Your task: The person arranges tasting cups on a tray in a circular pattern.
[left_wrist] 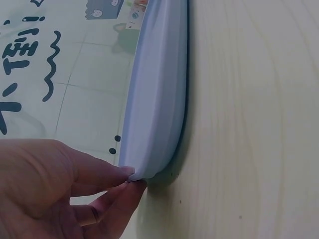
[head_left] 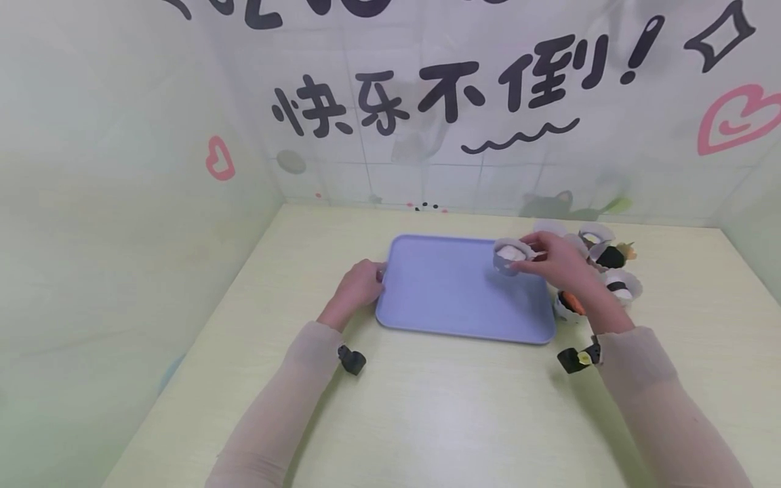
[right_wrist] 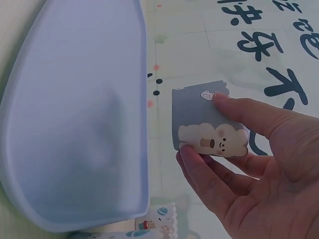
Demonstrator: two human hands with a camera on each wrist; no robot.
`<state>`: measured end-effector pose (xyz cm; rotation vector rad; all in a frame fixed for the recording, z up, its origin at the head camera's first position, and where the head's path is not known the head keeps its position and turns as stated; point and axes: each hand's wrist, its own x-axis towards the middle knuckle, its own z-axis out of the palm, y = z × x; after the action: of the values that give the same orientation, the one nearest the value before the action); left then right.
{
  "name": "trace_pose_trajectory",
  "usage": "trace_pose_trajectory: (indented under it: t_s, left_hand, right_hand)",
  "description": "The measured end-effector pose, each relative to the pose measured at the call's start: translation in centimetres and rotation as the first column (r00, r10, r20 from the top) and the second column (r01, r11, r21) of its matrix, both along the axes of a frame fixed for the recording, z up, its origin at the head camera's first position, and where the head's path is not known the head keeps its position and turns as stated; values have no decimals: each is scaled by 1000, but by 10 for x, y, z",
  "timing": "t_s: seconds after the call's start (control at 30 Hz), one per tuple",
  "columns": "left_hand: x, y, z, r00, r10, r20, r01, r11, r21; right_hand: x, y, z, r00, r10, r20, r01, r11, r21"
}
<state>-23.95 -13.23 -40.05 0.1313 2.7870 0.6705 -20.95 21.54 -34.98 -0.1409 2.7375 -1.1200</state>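
Note:
A pale blue tray [head_left: 451, 291] lies on the table. My left hand [head_left: 360, 281] grips its left edge; in the left wrist view, the thumb and fingers pinch the tray rim [left_wrist: 149, 99]. Over the tray's far right part, my right hand [head_left: 558, 261] holds a small paper baking cup [head_left: 504, 268] with something white inside. The right wrist view shows a bear print on the cup [right_wrist: 199, 117], held between the thumb and fingers of the right hand [right_wrist: 264, 159].
Right of the tray stand several similar cups, including one with an orange-topped piece [head_left: 571, 303] and another with a white piece banded in black [head_left: 619, 288]. A black-wrapped piece [head_left: 611, 257] sits among them. Behind the table hangs a printed backdrop [head_left: 390, 176].

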Motion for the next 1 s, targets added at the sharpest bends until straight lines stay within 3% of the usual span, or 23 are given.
trace_pose_trajectory:
  t_s: [1.0]
  left_hand:
    - [0, 0, 1, 999, 24, 33, -24, 1000, 4]
  right_hand:
    - [-30, -33, -8, 999, -39, -14, 40, 998, 38]
